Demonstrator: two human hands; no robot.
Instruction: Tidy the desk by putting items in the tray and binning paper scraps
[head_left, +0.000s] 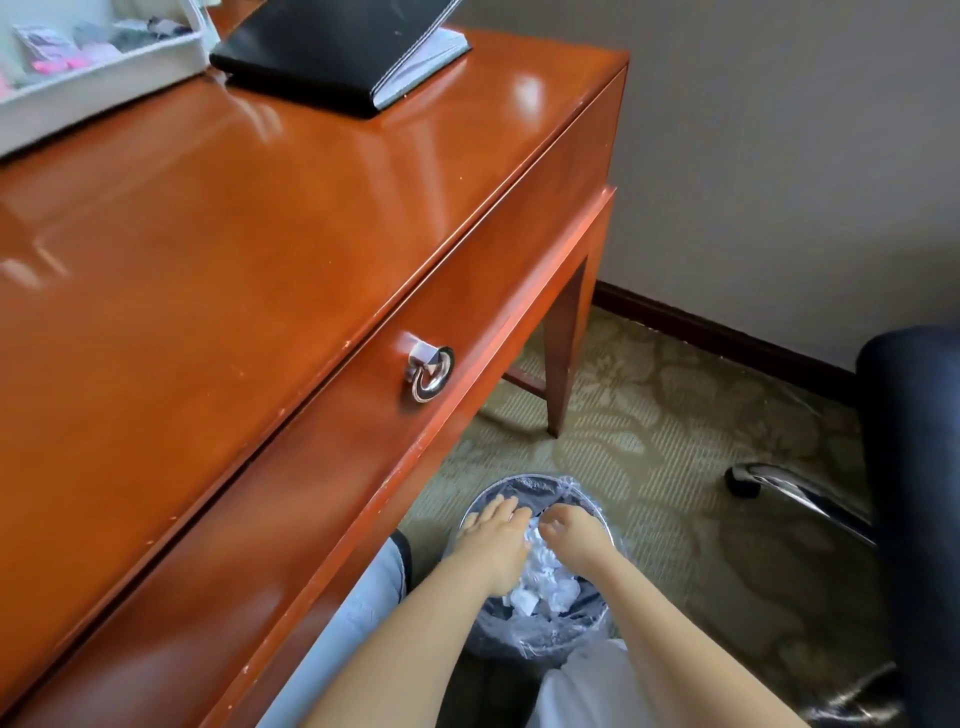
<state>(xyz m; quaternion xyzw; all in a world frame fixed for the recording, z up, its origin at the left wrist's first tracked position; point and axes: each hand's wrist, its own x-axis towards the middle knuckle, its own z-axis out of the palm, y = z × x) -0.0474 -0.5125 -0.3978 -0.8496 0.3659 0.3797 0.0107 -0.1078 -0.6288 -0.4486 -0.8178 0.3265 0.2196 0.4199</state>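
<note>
A round bin (597, 506) lined with a clear plastic bag stands on the carpet beside the desk. White crumpled paper scraps (543, 590) lie inside it. Both of my hands hang just over its opening. My left hand (493, 540) is palm down with fingers stretched apart and nothing in it. My right hand (571, 535) has its fingers curled down toward a bit of white paper between the two hands; whether it grips that paper is hidden. The white tray (111, 78) with pink and grey items sits at the desk's far left corner.
A black notebook (337, 52) lies at the back of the glossy wooden desk (208, 234). The closed drawer has a metal ring pull (430, 371). A dark office chair (909, 467) with a chrome wheeled base stands at the right. My legs are below the desk's front edge.
</note>
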